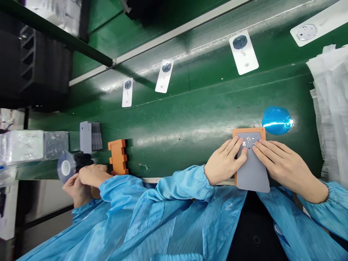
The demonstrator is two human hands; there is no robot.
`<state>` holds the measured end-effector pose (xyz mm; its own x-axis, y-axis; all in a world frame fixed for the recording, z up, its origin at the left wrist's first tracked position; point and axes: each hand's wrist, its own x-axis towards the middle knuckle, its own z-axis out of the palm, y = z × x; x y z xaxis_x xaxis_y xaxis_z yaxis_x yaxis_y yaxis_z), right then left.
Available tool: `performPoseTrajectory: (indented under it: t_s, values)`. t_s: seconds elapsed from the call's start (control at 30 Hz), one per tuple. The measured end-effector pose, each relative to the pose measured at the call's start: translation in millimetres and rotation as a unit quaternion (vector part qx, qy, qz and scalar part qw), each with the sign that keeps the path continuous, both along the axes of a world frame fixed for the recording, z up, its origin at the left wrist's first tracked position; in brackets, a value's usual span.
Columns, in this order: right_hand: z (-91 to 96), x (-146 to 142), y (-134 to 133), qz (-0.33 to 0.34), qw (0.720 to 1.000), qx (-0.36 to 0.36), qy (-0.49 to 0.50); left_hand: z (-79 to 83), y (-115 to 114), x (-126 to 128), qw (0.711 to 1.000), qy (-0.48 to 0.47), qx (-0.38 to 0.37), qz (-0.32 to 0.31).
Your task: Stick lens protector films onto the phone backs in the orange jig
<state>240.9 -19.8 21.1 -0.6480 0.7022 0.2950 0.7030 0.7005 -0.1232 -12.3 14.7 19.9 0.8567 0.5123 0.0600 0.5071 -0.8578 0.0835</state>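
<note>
Both hands work on a smooth matt-grey, round-cornered panel (pixel 252 174) that lies on an orange fixture (pixel 250 130) at the near edge of the green surface (pixel 195 119). Cut-outs, one ringed in copper, cluster at the panel's twelve o'clock end. The left hand (pixel 224 161) comes in from nine o'clock, its fingers close together and its thumb spread, tips resting on the panel. The right hand (pixel 284 163) comes from four o'clock, fingers straight and together, tips laid flat near the cut-outs; neither hand is clamped.

From the panel, a crinkled, glossy blue film (pixel 277 121) lies at one o'clock, and thin, ruffled white sheets (pixel 333 105) hang at two. A glossy white panel (pixel 244 54) with a dark round disc lies at twelve; its small marks are too tiny to read. Two similar white panels (pixel 164 77) lie towards ten. At nine o'clock are a notched orange block (pixel 119 156), a stack of grey panels (pixel 86 137) and a co-worker's hands (pixel 91 177) by a translucent tape roll (pixel 62 167).
</note>
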Motion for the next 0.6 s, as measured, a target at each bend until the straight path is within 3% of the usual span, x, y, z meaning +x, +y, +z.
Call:
performPoseTrajectory:
  t_s: [0.3, 0.6]
  values:
    - [-5.5, -10, -18, -0.032, 0.997, -0.027, -0.061, -1.6, -17, 8, 0.999, -0.019, 0.044, 0.019]
    - [-8.2, -12, -16, -0.038, 0.997, -0.060, -0.021, 1.7, -14, 3, 0.998, 0.006, -0.060, 0.004]
